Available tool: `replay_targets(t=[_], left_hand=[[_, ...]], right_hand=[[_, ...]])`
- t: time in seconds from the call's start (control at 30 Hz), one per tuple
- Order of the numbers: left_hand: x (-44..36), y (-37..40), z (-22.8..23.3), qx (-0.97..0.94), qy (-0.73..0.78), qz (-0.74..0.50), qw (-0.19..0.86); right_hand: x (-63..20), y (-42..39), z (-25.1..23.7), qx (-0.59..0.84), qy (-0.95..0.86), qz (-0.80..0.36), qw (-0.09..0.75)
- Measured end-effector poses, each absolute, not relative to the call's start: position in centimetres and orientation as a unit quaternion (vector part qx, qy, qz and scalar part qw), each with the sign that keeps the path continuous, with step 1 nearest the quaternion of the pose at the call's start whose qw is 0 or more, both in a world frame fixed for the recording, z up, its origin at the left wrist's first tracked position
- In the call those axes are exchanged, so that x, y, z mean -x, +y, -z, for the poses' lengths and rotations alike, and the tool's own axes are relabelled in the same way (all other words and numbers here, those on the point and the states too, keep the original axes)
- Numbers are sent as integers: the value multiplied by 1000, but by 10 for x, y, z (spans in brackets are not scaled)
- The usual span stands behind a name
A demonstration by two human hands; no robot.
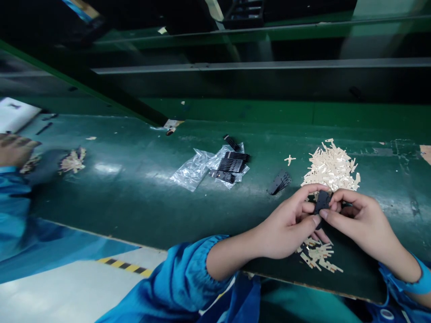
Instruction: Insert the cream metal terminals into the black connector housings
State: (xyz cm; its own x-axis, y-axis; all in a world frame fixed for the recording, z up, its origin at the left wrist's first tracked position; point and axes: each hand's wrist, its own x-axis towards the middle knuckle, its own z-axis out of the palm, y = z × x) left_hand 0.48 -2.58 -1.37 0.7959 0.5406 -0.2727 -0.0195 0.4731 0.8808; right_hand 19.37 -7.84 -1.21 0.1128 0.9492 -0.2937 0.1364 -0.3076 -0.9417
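My left hand [291,224] is closed on a small flat black plastic part [322,202] with tiny holes in it. Thumb and fingers of my right hand [357,215] pinch the same part at its right side; whether they also hold a smaller piece is hidden. Just beyond my hands lies a large heap of cream-coloured flat pieces [332,166]. Below them, near the table edge, is a smaller scatter of cream pieces [319,256], some with coppery bits. To the left of the heap rests a fanned stack of black parts [280,181].
Clear plastic bags [193,170] with rows of black parts [234,162] lie mid-table. A co-worker's hand [15,150] is at the far left, near a small pile of pieces [73,160]. A green post [134,105] slants down to the green table [134,202].
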Motion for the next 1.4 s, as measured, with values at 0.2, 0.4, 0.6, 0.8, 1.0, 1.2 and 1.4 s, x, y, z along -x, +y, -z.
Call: replay_targets(t=[0.2, 0.4, 0.6, 0.8, 1.0, 1.2, 1.4], left_hand=[[-2, -27, 15, -494, 267, -167, 811], [0, -24, 16, -446, 242, -153, 848], [1, -16, 18, -376, 228, -145, 886], [-1, -16, 22, -376, 236, -162, 881], [0, -16, 17, -394, 216, -148, 881], [4, -7, 18, -320, 181, -113, 923], [5, -6, 15, -312, 180, -146, 921]], right_hand=[[-199, -79, 7, 587, -424, -574, 383], [-202, -75, 3, 591, -435, -549, 400], [-204, -76, 8, 581, -453, -531, 419], [-202, -81, 13, 562, -520, -465, 444], [-203, -77, 13, 578, -563, -407, 429], [-209, -74, 14, 566, -569, -419, 425], [-211, -77, 14, 569, -546, -412, 457]])
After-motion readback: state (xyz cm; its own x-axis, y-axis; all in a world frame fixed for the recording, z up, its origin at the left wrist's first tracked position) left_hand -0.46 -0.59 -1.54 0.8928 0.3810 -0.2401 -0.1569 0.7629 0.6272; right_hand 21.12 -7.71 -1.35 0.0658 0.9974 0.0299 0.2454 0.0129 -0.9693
